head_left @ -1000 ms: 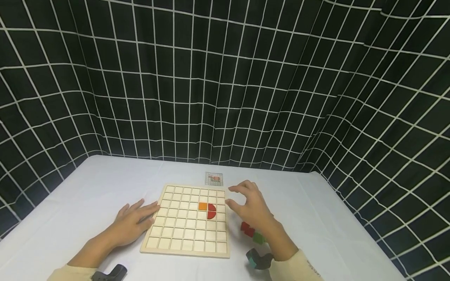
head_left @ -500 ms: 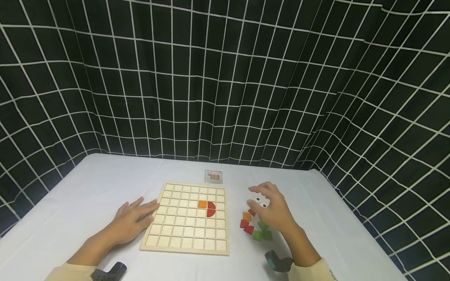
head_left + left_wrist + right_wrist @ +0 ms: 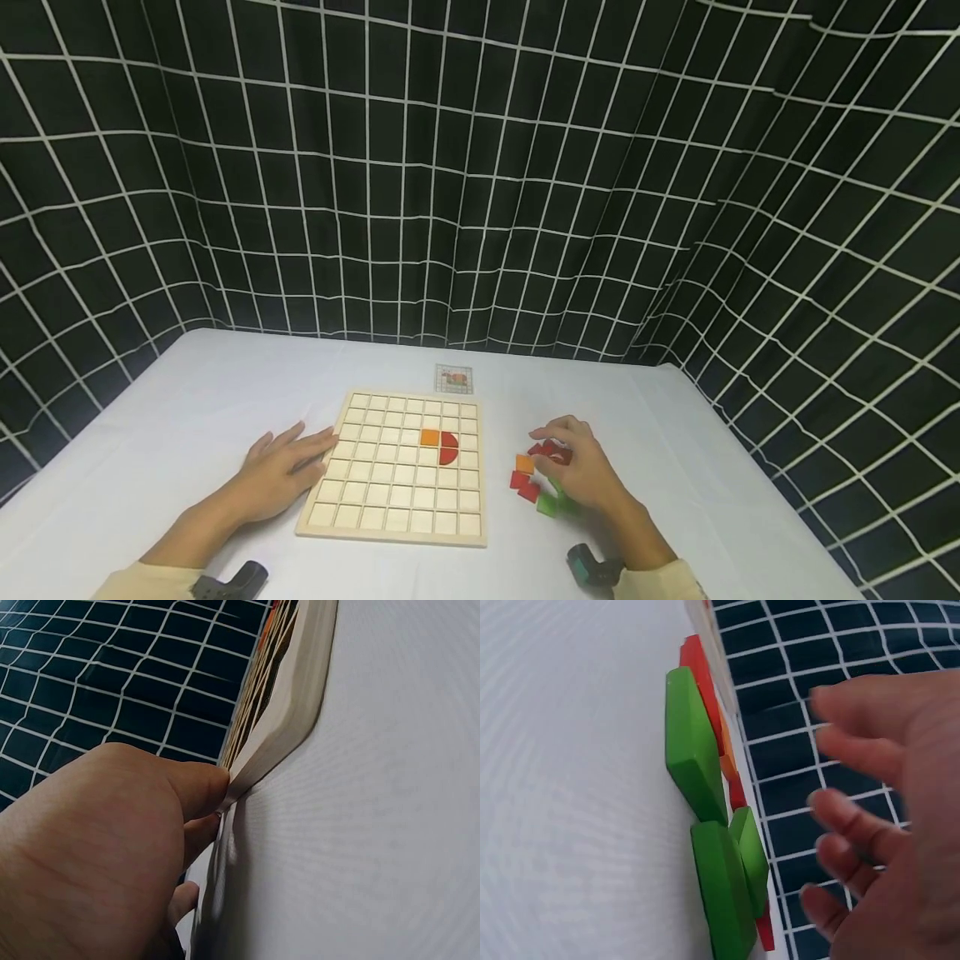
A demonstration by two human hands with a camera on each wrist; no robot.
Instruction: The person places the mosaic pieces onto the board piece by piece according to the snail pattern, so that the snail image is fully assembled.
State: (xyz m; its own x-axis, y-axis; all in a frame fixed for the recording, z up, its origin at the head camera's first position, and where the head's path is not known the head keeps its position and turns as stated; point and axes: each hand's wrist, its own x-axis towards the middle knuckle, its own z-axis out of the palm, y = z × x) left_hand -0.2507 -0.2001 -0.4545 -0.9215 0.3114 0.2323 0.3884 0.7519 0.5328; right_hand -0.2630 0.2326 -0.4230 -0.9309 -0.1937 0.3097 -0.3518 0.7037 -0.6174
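Observation:
My left hand (image 3: 281,475) lies at the left edge of a wooden grid board (image 3: 360,521), fingers extended, fingertips at its rim. In the left wrist view, thumb and finger meet the board's pale side (image 3: 300,682). On the board sit an orange square tile (image 3: 430,437) and two red quarter-round tiles (image 3: 448,456). My right hand (image 3: 588,471) hovers over loose tiles right of the board, fingers loosely bent, thumb apart from them. Below it lie an orange tile (image 3: 524,464), red tiles (image 3: 528,492) and green tiles (image 3: 694,739). The right wrist view shows nothing between its fingers.
A small picture card (image 3: 453,379) lies behind the board on the white-covered table (image 3: 247,375). Dark wrist devices (image 3: 236,581) sit near both sleeves. A black curtain with a white grid (image 3: 420,167) surrounds the table's back and sides.
My right hand has moved from the board's right edge rightward, then lower over the loose tiles. White eye-like pieces seen by its fingers half a second ago are now hidden. The left hand stays put.

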